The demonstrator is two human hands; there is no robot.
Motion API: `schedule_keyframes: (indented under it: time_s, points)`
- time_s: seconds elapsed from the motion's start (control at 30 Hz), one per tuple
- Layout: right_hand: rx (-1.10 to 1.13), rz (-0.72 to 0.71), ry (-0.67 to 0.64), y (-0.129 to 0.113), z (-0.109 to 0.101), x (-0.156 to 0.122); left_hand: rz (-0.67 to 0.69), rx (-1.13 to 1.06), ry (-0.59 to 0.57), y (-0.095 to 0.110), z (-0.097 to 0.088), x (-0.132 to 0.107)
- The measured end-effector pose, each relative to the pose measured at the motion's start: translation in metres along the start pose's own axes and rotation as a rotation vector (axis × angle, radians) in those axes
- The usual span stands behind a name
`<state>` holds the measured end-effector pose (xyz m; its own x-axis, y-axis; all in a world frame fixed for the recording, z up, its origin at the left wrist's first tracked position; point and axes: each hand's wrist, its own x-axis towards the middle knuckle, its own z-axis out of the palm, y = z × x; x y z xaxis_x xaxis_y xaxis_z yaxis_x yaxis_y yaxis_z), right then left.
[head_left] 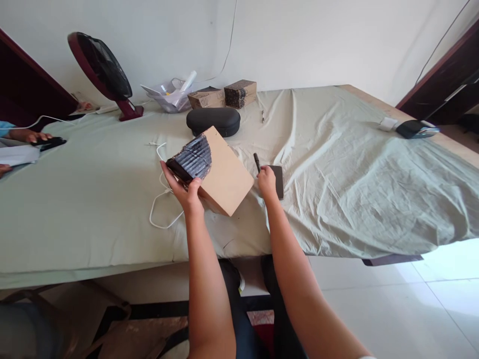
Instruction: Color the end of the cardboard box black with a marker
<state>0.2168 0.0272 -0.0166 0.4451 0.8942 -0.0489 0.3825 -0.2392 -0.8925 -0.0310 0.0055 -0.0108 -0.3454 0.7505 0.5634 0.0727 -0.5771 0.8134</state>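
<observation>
My left hand grips a tan cardboard box by its near left end and holds it tilted above the table. That end of the box is coloured black. My right hand is closed around a black marker, its tip pointing away from me. It rests just right of the box, beside a small dark flat card on the cloth.
A grey-green cloth covers the table. A white cable lies left of the box, a black oval case behind it. Farther back are two small boxes, a plastic bag, a dark red fan. Another person's hand is at far left.
</observation>
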Motion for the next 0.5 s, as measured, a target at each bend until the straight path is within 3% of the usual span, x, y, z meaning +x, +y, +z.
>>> schedule_keyframes:
  time_s: [0.23, 0.4, 0.5]
  points:
    - [0.733, -0.232, -0.079, 0.003, -0.015, 0.0, 0.01, -0.026, 0.032, 0.009, 0.015, -0.008]
    - [0.821, -0.305, -0.163, -0.005, -0.008, -0.01, -0.012, -0.015, 0.025, 0.008, 0.015, -0.006]
    - [0.666, -0.258, -0.196, -0.005, -0.005, -0.01, -0.014, -0.028, 0.03, 0.009, 0.015, -0.005]
